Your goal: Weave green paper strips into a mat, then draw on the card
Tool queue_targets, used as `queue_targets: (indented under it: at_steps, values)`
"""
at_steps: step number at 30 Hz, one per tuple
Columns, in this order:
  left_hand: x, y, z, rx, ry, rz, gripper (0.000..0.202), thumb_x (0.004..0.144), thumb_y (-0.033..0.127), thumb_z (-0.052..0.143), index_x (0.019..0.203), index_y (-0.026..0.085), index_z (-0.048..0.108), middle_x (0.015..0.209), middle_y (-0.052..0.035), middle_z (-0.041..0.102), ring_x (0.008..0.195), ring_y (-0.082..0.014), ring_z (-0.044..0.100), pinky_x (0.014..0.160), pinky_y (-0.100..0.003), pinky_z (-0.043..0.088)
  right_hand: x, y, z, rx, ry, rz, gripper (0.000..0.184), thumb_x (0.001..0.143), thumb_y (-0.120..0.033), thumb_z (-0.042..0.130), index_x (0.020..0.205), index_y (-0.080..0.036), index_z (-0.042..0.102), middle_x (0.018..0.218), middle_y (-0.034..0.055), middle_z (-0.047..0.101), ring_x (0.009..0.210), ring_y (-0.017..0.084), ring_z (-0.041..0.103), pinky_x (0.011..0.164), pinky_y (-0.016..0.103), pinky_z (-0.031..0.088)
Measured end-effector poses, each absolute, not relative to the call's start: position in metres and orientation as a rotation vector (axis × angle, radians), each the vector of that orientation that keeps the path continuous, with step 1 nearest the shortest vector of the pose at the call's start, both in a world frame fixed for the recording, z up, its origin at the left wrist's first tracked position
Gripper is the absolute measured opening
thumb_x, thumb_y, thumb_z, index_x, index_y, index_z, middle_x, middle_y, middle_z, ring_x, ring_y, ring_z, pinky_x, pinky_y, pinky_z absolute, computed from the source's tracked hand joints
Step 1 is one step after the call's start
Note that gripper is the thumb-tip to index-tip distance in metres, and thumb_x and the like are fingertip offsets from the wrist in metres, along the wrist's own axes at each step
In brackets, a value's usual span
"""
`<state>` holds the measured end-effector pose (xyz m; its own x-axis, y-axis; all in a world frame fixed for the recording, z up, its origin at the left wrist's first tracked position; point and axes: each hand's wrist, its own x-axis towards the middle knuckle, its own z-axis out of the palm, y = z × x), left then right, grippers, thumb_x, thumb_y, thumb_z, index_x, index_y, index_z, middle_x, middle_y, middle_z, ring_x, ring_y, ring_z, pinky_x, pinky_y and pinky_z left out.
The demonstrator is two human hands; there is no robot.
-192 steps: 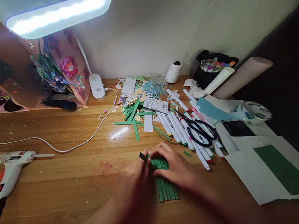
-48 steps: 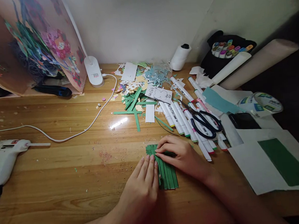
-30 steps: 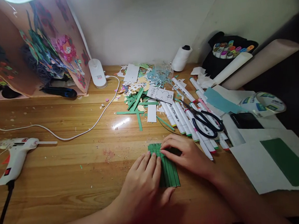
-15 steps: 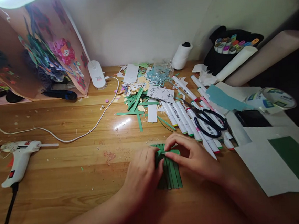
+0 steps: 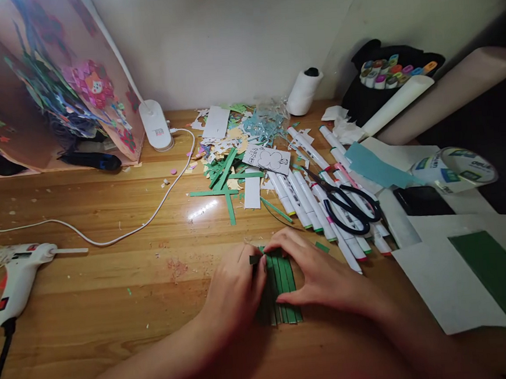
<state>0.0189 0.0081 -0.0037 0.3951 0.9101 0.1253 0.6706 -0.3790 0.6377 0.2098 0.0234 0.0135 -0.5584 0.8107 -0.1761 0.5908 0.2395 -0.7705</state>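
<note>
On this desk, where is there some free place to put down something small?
Mostly free, with some crumbs: the wood between glue gun, white cable and left hand. Crowded: beyond the right hand, with markers and scissors, and the scrap heap beside them.

Strips (image 5: 286, 295): on the desk (image 5: 129, 345), low in the middle of the frame
Left hand (image 5: 236, 281): at the left side of the strips, touching them
Right hand (image 5: 325, 271): at the right side, thumb on the strips
Glue gun (image 5: 21, 280): lower left, well apart from the hands
Lamp foot (image 5: 155, 124): upper left, beside the box (image 5: 115, 77)
Scrap pile (image 5: 234, 148): upper middle, behind the strips
Markers (image 5: 304, 206): right of the scrap pile
Scissors (image 5: 349, 212): on top of the markers
Spool (image 5: 302, 94): at the back, near the wall (image 5: 207, 47)
Pen holder (image 5: 357, 100): upper right, pens inside
Big sheet (image 5: 430, 275): lower right, small sheet (image 5: 498, 275) on it
</note>
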Motion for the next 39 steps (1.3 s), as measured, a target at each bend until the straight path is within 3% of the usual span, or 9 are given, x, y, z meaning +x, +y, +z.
queue_targets:
  at_steps: [5,10,18,22,27,33,37,39]
  values:
    - [0.016,0.009,-0.004,2.103,1.299,0.647,0.017,0.097,0.019,0.037,0.085,0.017,0.050,0.078,-0.0041,0.055,0.072,-0.0192,0.053,0.065,-0.031,0.041,0.204,0.024,0.011,-1.361,-2.212,1.161,0.042,0.066,-0.015,0.072,0.101,-0.020,0.052,0.105,0.0029,0.051,0.100,0.019,0.050,0.087,0.031,0.043]
    - [0.015,0.010,-0.005,2.076,1.291,0.652,0.016,0.096,0.020,0.038,0.085,0.017,0.050,0.079,-0.0043,0.055,0.074,-0.0193,0.052,0.066,-0.031,0.041,0.199,0.026,0.012,-1.392,-2.138,1.113,0.020,0.073,-0.007,0.060,0.089,-0.019,0.057,0.085,0.0002,0.055,0.081,0.015,0.053,0.071,0.026,0.043]
    - [0.015,0.009,-0.005,2.087,1.297,0.640,0.015,0.096,0.021,0.039,0.086,0.018,0.050,0.080,-0.0047,0.057,0.076,-0.0198,0.054,0.067,-0.031,0.042,0.199,0.022,0.003,-1.476,-1.791,1.276,0.013,0.079,-0.024,0.064,0.092,-0.022,0.067,0.078,-0.0005,0.065,0.064,0.013,0.053,0.057,0.024,0.042]
    - [0.014,0.009,-0.003,2.101,1.293,0.626,0.014,0.096,0.023,0.040,0.088,0.018,0.050,0.083,-0.0051,0.057,0.078,-0.0204,0.055,0.069,-0.032,0.043,0.200,0.024,0.004,-1.436,-1.536,1.422,0.023,0.083,-0.032,0.061,0.103,-0.021,0.065,0.090,0.0038,0.071,0.077,0.016,0.062,0.062,0.026,0.047]
    - [0.015,0.009,0.004,2.104,1.231,0.621,0.012,0.091,0.026,0.046,0.096,0.018,0.052,0.090,-0.0070,0.058,0.084,-0.0222,0.055,0.074,-0.035,0.045,0.203,0.029,0.008,-1.361,-1.363,1.538,0.038,0.089,-0.030,0.048,0.126,-0.020,0.050,0.104,0.0090,0.071,0.080,0.016,0.065,0.072,0.031,0.051]
    - [0.018,0.014,-0.003,2.077,1.297,0.653,0.011,0.092,0.020,0.044,0.084,0.020,0.051,0.081,-0.0027,0.057,0.076,-0.0185,0.055,0.069,-0.031,0.044,0.206,0.027,0.015,-1.364,-1.510,1.459,0.021,0.092,-0.034,0.048,0.102,-0.020,0.059,0.092,0.0058,0.071,0.087,0.018,0.067,0.077,0.032,0.053]
    - [0.016,0.018,-0.009,2.039,1.253,0.667,0.003,0.089,0.017,0.052,0.089,0.020,0.054,0.082,-0.0014,0.057,0.077,-0.0172,0.055,0.067,-0.028,0.043,0.210,0.026,0.019,-1.321,-2.012,1.115,0.010,0.086,-0.021,0.056,0.089,-0.022,0.065,0.089,0.0031,0.069,0.085,0.018,0.063,0.078,0.032,0.051]
    - [0.016,0.019,-0.009,2.051,1.237,0.666,0.011,0.088,0.014,0.053,0.097,0.020,0.056,0.083,-0.0013,0.058,0.078,-0.0173,0.055,0.068,-0.028,0.043,0.213,0.027,0.020,-1.280,-2.203,0.978,0.014,0.084,-0.014,0.057,0.091,-0.022,0.066,0.090,0.0030,0.068,0.087,0.018,0.062,0.080,0.033,0.049]
